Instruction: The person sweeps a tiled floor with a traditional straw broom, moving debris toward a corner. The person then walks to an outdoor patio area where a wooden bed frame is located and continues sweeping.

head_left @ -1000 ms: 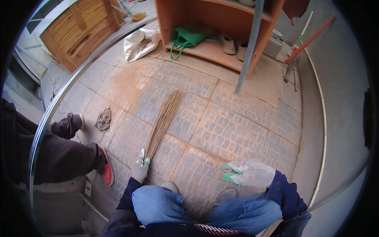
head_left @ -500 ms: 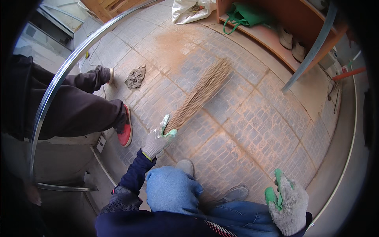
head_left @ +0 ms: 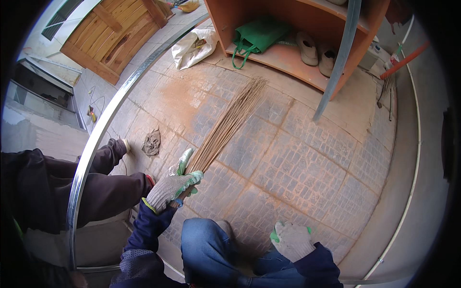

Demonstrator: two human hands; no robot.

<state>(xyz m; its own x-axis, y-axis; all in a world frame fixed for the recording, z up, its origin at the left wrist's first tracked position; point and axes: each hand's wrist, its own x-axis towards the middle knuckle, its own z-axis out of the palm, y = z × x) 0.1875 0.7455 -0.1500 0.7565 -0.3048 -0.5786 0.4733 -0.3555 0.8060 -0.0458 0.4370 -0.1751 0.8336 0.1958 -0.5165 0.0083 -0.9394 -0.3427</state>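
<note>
With the straw broom [head_left: 225, 127] clasped by the curled fingers of only the left hand [head_left: 170, 185], the nearby rag [head_left: 151, 142] could be snagged, judging by its closeness.

Dry straw broom [head_left: 229, 124] — knit cloth gloves, rough stone paving [head_left: 297, 163], matt wooden shelf [head_left: 283, 53]

Broom [head_left: 229, 122]: bundle of thin, straw-coloured twigs, bound tight at the near end, fanning out toward the far tip. Lies at a slant across the dusty orange-stained paving; tips reach just short of the wooden shelf unit. Bound end is gripped and partly hidden.
</note>
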